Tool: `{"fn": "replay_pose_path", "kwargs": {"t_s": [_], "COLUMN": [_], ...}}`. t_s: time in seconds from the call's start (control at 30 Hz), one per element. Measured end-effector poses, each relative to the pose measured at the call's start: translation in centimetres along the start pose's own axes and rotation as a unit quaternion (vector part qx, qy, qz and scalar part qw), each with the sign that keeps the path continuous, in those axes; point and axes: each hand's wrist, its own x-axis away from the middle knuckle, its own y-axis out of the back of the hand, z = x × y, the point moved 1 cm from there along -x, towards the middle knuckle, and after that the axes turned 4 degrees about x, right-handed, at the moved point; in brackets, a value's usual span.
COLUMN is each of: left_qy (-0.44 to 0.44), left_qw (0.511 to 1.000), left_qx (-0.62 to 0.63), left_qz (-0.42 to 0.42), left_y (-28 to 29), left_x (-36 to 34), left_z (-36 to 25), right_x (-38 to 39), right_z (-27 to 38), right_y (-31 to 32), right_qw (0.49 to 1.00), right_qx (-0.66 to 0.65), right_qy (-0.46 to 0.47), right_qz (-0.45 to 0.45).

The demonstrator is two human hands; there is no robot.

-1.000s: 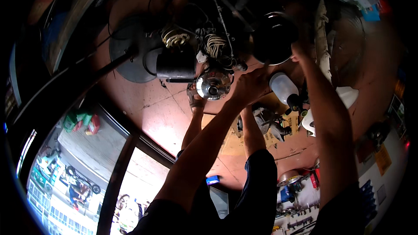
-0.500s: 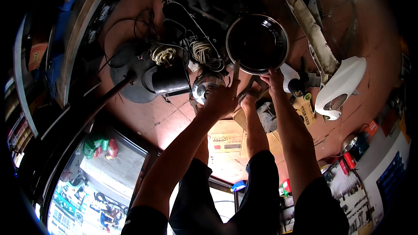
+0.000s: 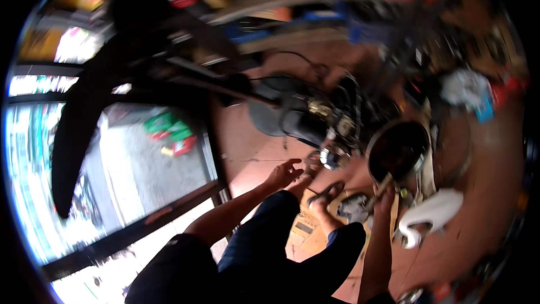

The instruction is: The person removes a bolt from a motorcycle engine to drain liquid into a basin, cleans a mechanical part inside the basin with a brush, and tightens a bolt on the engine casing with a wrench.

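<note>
My left hand (image 3: 284, 174) is held out over the floor with its fingers apart and nothing in it. To the right, my right hand (image 3: 385, 196) is closed on a narrow, light-coloured flat stick (image 3: 387, 181), whose exact kind is blurred. Just beyond that hand is a round dark basin (image 3: 397, 151) with a shiny rim. I cannot tell whether my fingers also touch the rim. Between the hands and farther off sits a shiny rounded metal part (image 3: 334, 156) of a machine, beside a dark cylinder (image 3: 306, 125).
A white curved plastic panel (image 3: 433, 212) lies right of my right hand. Flattened cardboard (image 3: 306, 225) is under my feet. A dark round base with a pole (image 3: 264, 114) stands left of the machine. At the left is a glass door frame (image 3: 211, 152); shelves line the back.
My view has swung left and blurred. My left hand has let go of the stick and moved away leftward; the stick is now in my right hand, near the basin.
</note>
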Motion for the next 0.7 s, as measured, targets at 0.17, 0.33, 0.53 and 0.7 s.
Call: {"fn": "replay_pose_path", "kwargs": {"t_s": [0.17,0.33,0.53,0.7], "left_qy": [0.065,0.131,0.234,0.19], "left_qw": [0.97,0.917,0.821,0.729], "left_qx": [0.212,0.312,0.441,0.52], "left_qz": [-0.101,-0.212,-0.277,-0.403], "left_y": [6.7,5.1,0.0,-1.1], "left_x": [14.0,31.5,46.9,58.7], "left_z": [7.6,19.0,32.2,38.7], "right_x": [6.9,17.8,32.7,45.4], "right_z": [-0.2,-4.0,-16.0,-27.8], "right_y": [1.6,-6.3,-16.6,-20.6], "right_qw": [0.999,0.985,0.898,0.777], "right_qx": [0.017,0.144,0.338,0.465], "right_qy": [-0.026,-0.039,-0.142,-0.21], "right_qz": [0.028,0.085,0.245,0.369]}}
